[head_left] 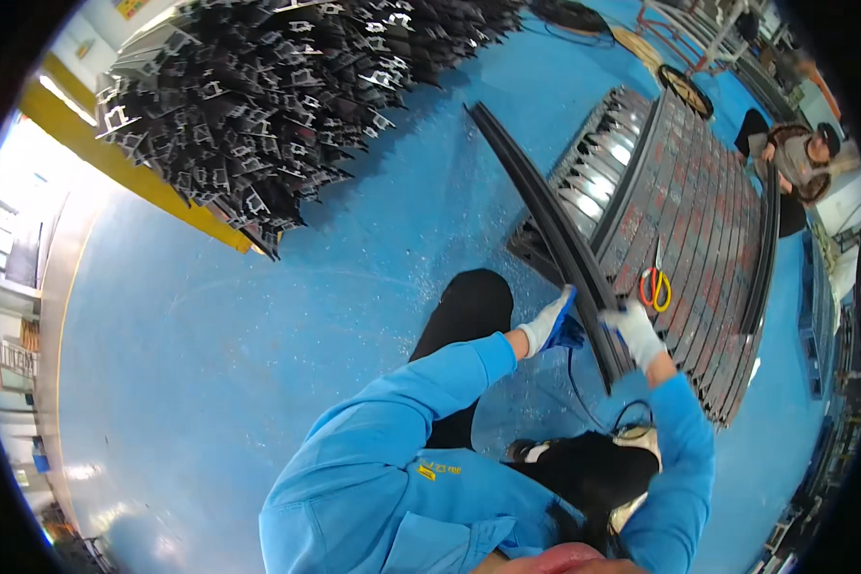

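Observation:
A long black profile [555, 222] lies slantwise before me, its far end sticking out over the floor. My left hand [548, 325], in a white glove with a blue palm, is closed on the profile's left edge near its close end. My right hand [638, 335], gloved alike and slightly blurred, rests at the profile's right edge with its fingers curled; what they hold is hidden. A thin black cord or strip [584, 407] hangs below my left hand and loops over the floor. Scissors [655, 289] with red and yellow handles lie right of the profile.
Grey profiles [698, 230] lie side by side beneath the scissors, with shiny metal pieces [598, 172] at their left. A large stack of black profiles [258, 105] stands at the far left beside a yellow beam [134, 172]. Another person [799, 163] sits at the far right.

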Available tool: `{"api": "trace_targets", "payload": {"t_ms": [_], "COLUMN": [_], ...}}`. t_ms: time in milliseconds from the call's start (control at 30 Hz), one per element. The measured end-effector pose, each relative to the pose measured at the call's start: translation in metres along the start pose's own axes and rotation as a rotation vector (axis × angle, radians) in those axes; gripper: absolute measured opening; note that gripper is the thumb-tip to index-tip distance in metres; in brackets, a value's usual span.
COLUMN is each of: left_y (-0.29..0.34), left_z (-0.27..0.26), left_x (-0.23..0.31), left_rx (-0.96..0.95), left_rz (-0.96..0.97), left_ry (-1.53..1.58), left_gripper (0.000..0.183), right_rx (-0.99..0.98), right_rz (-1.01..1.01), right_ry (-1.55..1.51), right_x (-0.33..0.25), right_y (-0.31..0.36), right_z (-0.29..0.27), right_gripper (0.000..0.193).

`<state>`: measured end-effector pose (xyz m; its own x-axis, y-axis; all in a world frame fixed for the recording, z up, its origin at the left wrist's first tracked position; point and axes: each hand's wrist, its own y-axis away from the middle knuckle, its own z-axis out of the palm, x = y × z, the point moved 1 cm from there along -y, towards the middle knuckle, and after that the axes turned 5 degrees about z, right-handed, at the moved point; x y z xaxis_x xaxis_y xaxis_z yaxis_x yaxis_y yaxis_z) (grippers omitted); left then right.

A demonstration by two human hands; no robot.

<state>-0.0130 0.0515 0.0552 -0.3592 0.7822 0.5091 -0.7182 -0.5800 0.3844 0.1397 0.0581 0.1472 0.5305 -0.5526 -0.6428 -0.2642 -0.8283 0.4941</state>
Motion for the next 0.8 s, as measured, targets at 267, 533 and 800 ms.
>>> {"api": "trace_targets", "payload": {"t_ms": [267, 533, 800], "left_y": [-0.016, 0.006, 0.046], "left_z": [-0.003, 0.051, 0.139], "left_x": [-0.012, -0.043, -0.018], "left_rx": [0.099, -0.254, -0.522], "left_rz": [0.064, 0.264, 0.544], "left_ry": [-0.096, -0.281, -0.188], "left_gripper": [0.068, 0.035, 0.031], "right_rx": [0.048, 0.369, 0.688], "right_rz": [0.067, 0.059, -0.236], "right_ry": [0.021, 0.134, 0.297], "right_x": [0.064, 0.071, 0.163], "right_y": [0.164, 0.301, 0.317], "right_z": [-0.029, -0.038, -0.053], "right_gripper": [0.040, 0.038, 0.041]}}
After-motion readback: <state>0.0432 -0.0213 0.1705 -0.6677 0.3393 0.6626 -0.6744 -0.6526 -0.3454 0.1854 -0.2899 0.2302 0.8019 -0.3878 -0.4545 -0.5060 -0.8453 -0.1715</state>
